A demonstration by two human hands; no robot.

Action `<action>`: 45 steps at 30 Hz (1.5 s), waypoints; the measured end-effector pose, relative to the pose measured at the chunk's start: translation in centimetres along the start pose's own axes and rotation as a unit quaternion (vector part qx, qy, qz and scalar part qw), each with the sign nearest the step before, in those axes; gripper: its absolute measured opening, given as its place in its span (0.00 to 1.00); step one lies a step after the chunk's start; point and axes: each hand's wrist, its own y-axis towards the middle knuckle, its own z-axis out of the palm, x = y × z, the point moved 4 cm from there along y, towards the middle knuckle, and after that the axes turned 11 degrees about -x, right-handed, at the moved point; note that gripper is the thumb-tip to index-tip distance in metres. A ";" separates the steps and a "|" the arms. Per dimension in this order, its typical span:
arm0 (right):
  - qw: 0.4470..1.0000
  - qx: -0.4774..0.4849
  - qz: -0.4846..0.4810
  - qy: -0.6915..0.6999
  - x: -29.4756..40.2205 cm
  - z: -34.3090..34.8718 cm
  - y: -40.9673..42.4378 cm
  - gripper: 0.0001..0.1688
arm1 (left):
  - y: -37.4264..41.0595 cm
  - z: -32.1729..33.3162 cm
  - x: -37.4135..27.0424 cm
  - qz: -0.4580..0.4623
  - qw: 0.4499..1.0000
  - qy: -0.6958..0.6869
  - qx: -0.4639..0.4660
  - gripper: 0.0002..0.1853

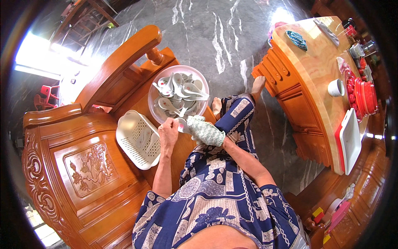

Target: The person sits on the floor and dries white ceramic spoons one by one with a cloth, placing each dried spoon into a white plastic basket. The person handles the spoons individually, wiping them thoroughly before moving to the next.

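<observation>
My left hand grips the handle of a white soup spoon with a red pattern. My right hand, wrapped in a pale green textured cloth or mitt, is closed against the spoon's other end. Just beyond my hands stands a round whitish plastic basin heaped with white ceramic soup spoons, some bearing red flower designs. Left of my left forearm, a cream perforated plastic basket lies tilted on the wooden seat, with a few spoons inside.
A carved wooden bench with an armrest is at the left. On the right, a stone-topped table holds a white cup, a white tray, stacked red dishes and a blue patterned cloth.
</observation>
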 end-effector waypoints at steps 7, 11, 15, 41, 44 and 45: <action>0.989 -0.035 0.100 0.102 -0.4 -0.7 -0.8 0.13 | -2.6 1.4 -2.0 0.006 0.997 -0.014 0.080 0.08; 0.996 -0.044 0.057 0.060 -2.0 -0.5 -0.7 0.14 | -2.4 1.5 -2.2 -0.003 0.995 -0.039 0.091 0.08; 0.992 -0.007 -0.028 -0.120 5.0 -0.8 0.7 0.17 | -3.2 1.6 -1.1 -0.017 0.997 -0.071 0.034 0.06; 0.875 -0.084 -0.332 -0.342 7.6 -1.5 0.7 0.13 | 1.0 -1.5 2.6 0.003 0.988 -0.026 -0.150 0.09; 0.840 -0.022 -0.291 -0.458 4.9 -0.3 1.1 0.11 | 1.2 -1.1 0.9 0.046 0.988 -0.009 -0.148 0.09; 0.812 0.000 -0.285 -0.509 4.7 0.0 1.2 0.11 | 1.0 -1.2 0.4 0.065 0.987 0.002 -0.150 0.09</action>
